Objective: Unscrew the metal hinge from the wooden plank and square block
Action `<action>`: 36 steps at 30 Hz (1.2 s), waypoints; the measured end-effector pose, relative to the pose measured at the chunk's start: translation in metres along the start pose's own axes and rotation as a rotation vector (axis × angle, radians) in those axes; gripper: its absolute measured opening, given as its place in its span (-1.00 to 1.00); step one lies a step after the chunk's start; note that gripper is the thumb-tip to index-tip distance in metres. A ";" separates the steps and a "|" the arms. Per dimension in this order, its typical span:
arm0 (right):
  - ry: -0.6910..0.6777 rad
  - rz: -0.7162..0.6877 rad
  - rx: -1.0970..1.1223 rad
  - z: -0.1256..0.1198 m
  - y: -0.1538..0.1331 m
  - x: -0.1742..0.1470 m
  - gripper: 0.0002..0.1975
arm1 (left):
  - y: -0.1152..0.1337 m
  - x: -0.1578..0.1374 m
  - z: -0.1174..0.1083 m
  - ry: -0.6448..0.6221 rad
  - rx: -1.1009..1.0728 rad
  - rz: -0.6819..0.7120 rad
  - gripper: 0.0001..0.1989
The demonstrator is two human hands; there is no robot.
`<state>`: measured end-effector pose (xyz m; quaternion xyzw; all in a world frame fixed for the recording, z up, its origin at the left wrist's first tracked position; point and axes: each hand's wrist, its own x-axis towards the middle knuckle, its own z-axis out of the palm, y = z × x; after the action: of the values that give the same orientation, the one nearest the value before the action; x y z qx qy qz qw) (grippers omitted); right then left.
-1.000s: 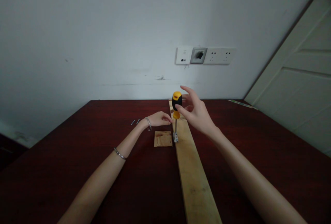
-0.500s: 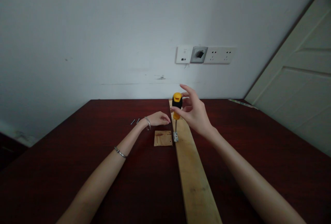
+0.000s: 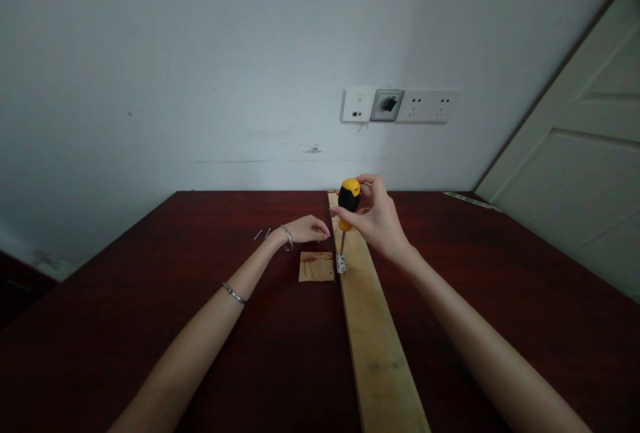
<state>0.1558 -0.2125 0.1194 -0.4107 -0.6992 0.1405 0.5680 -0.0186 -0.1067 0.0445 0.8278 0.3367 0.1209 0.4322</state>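
Note:
My right hand (image 3: pixel 379 221) grips the black and yellow handle of a screwdriver (image 3: pixel 347 205) that stands upright. Its shaft points down onto a small metal hinge (image 3: pixel 341 263), which sits at the left edge of a long pale wooden plank (image 3: pixel 374 346). A small square wood piece (image 3: pixel 316 266) lies against the hinge on the left. My left hand (image 3: pixel 309 229) rests palm down on the dark red table (image 3: pixel 150 299), just beyond the small piece, fingers loosely curled and empty. Two bracelets circle that arm.
Two loose screws (image 3: pixel 262 234) lie on the table to the left of my left hand. A white wall with a row of sockets (image 3: pixel 399 106) stands behind the table. A pale door (image 3: pixel 580 179) is at the right, and a thin strip (image 3: pixel 467 200) lies at the far right table edge.
My right hand's fingers were spread around the screwdriver handle and have now closed on it. The handle top has tipped slightly right. My left hand has stayed put.

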 end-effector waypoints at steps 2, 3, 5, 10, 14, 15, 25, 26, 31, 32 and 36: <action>-0.006 0.027 0.025 -0.001 0.000 0.000 -0.51 | 0.001 -0.001 0.000 -0.002 -0.007 -0.003 -0.81; -0.018 0.040 0.031 -0.002 -0.001 0.000 -0.55 | 0.001 -0.002 0.000 -0.002 -0.010 -0.004 -0.81; -0.044 0.057 0.027 -0.005 -0.003 0.000 -0.61 | 0.002 -0.002 0.000 0.000 -0.016 -0.006 -0.81; -0.108 0.079 0.108 -0.008 -0.007 0.000 -0.54 | 0.001 -0.002 0.000 -0.001 -0.035 -0.007 -0.82; -0.108 0.105 0.168 -0.003 -0.003 -0.001 -0.42 | 0.001 -0.001 0.001 -0.013 -0.043 -0.014 -0.83; -0.089 0.101 0.174 -0.001 -0.001 -0.001 -0.42 | 0.001 -0.001 0.001 -0.015 -0.043 -0.017 -0.84; 0.047 0.012 -0.022 -0.003 0.007 0.003 -0.59 | -0.001 -0.001 0.000 -0.010 -0.027 -0.037 -0.82; 0.041 0.000 -0.069 -0.006 0.005 0.004 -0.60 | -0.001 -0.001 0.000 -0.007 -0.026 -0.035 -0.82; -0.060 0.058 0.011 -0.014 -0.008 0.005 -0.55 | -0.002 -0.002 -0.001 0.008 -0.028 -0.025 -0.83; -0.076 0.081 0.052 -0.015 -0.010 0.005 -0.51 | -0.002 -0.002 -0.001 0.009 -0.031 -0.024 -0.83; -0.080 0.158 0.185 -0.014 -0.014 0.003 -0.44 | -0.003 -0.001 0.000 0.006 -0.045 -0.023 -0.83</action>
<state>0.1624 -0.2228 0.1353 -0.4043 -0.6709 0.2650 0.5623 -0.0211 -0.1062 0.0426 0.8134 0.3448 0.1258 0.4513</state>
